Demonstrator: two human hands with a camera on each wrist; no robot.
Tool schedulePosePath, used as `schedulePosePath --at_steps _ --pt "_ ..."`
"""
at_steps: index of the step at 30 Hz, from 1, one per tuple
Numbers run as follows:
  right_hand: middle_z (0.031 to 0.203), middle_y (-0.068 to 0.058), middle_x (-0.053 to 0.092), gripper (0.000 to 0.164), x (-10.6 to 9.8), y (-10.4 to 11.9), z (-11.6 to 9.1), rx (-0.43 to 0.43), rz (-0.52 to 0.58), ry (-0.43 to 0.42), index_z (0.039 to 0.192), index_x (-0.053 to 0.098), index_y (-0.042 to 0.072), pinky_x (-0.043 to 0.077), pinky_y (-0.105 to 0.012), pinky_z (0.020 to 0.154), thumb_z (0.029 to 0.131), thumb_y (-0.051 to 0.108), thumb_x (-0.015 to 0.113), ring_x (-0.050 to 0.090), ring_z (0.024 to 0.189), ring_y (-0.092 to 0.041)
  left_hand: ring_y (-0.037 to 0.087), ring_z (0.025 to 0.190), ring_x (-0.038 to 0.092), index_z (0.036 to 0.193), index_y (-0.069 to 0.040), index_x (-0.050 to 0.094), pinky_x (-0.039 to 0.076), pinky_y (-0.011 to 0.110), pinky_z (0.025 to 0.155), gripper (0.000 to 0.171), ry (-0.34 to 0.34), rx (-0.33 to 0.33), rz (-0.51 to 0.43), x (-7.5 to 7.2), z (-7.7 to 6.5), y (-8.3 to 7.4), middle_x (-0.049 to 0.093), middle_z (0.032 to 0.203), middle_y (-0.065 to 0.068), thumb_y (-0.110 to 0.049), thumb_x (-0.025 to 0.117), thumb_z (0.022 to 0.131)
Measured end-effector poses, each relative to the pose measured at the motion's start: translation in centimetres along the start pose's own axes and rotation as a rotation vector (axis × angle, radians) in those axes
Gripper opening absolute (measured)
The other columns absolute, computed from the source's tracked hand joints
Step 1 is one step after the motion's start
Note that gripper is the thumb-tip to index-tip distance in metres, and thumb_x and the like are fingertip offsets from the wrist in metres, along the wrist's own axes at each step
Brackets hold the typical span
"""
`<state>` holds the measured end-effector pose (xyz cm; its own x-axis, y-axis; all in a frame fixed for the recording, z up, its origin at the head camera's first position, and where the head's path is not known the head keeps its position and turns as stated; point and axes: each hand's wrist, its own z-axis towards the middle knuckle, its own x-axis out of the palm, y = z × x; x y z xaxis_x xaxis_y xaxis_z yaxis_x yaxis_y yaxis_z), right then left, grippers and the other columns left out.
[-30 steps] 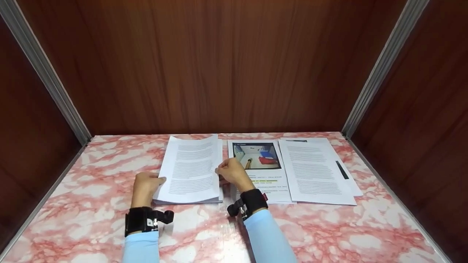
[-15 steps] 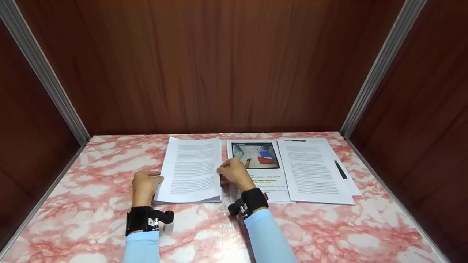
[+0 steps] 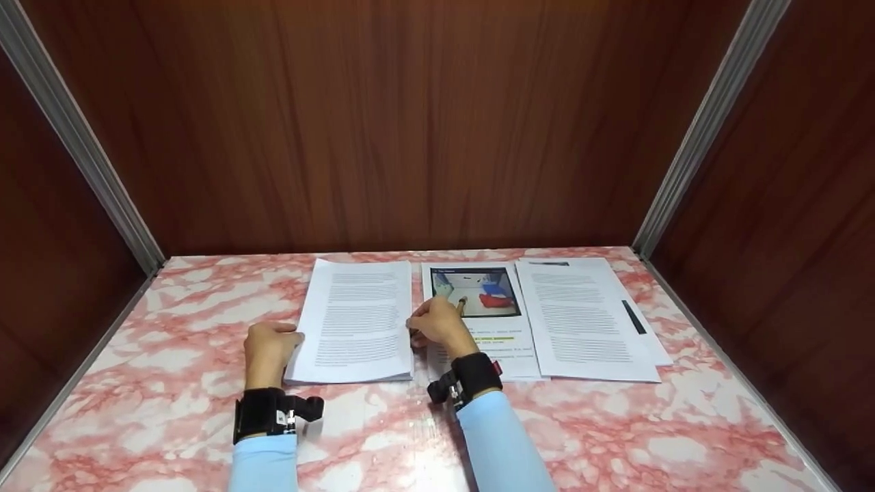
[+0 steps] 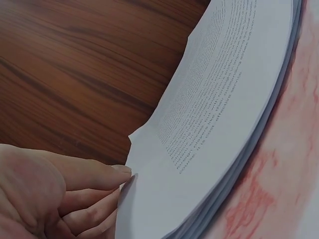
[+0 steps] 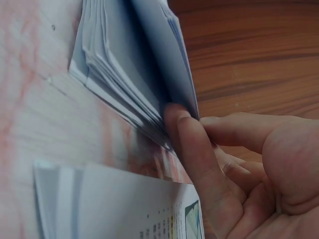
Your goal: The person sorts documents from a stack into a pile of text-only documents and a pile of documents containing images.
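A stack of printed paper (image 3: 352,318) lies at the left of the group of papers, its top page covered in lines of text. My left hand (image 3: 270,348) pinches its left edge, thumb on top and the other fingers curled by the side. At the right edge, my right hand (image 3: 437,321) pinches the upper sheets between thumb and fingers. In the right wrist view those sheets (image 5: 169,50) stand lifted off the lower sheets (image 5: 94,55), leaving a dark gap. The left wrist view shows the page (image 4: 199,119) bowed along its length.
Right of the stack lies a page with a colour picture (image 3: 489,294) and a yellow highlighted line, partly under my right forearm. Farther right are overlapping text sheets (image 3: 588,328). All rest on a red-and-white marbled table (image 3: 615,437), with a wood-grain panel (image 3: 437,123) behind.
The upper sheets have shifted slightly right, over the strip of lower sheets that showed at the right edge. Their curled far edge now lies flatter. Both hands stay almost in place.
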<state>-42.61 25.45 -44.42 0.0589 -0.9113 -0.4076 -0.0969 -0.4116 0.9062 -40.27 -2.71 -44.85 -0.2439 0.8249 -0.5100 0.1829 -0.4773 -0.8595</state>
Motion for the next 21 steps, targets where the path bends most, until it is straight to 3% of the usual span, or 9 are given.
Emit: schedulePosePath --at_steps 6,12,17,21 --pt "0.067 -0.01 0.069 0.009 -0.22 0.11 0.08 -0.01 -0.086 -0.032 0.084 0.065 0.003 0.056 -0.04 0.075 0.081 0.012 0.066 0.068 0.056 -0.02 0.032 0.088 0.061 0.103 -0.003 0.069 0.043 0.029 0.064 0.034 -0.023 -0.011 0.052 -0.38 -0.07 0.0 0.065 0.109 0.022 -0.015 0.062 0.072" --pt "0.07 -0.012 0.068 0.01 -0.25 0.05 0.05 0.03 -0.01 -0.022 0.085 0.063 0.002 0.057 -0.034 0.058 0.079 0.008 0.067 0.067 0.057 -0.019 0.031 0.083 0.062 0.095 -0.004 0.072 0.044 0.029 0.059 0.029 -0.045 -0.009 0.072 -0.68 -0.31 0.42 0.068 0.1 0.02 -0.013 0.062 0.069" --pt "0.07 -0.014 0.068 0.013 -0.11 0.03 0.08 0.023 0.016 -0.043 0.085 0.061 0.001 0.057 -0.034 0.057 0.075 0.005 0.07 0.068 0.057 -0.021 0.029 0.076 0.06 0.089 -0.004 0.072 0.044 0.028 0.054 0.025 -0.044 -0.008 0.088 -0.78 -0.35 0.43 0.069 0.092 0.019 -0.012 0.061 0.069" --pt "0.068 -0.014 0.068 0.015 0.07 0.0 0.09 0.023 0.008 -0.062 0.084 0.061 0.001 0.057 -0.035 0.056 0.073 0.003 0.071 0.068 0.056 -0.022 0.03 0.08 0.061 0.091 -0.003 0.072 0.043 0.028 0.056 0.026 -0.027 0.002 0.129 -0.79 -0.24 0.42 0.069 0.095 0.02 -0.013 0.062 0.07"
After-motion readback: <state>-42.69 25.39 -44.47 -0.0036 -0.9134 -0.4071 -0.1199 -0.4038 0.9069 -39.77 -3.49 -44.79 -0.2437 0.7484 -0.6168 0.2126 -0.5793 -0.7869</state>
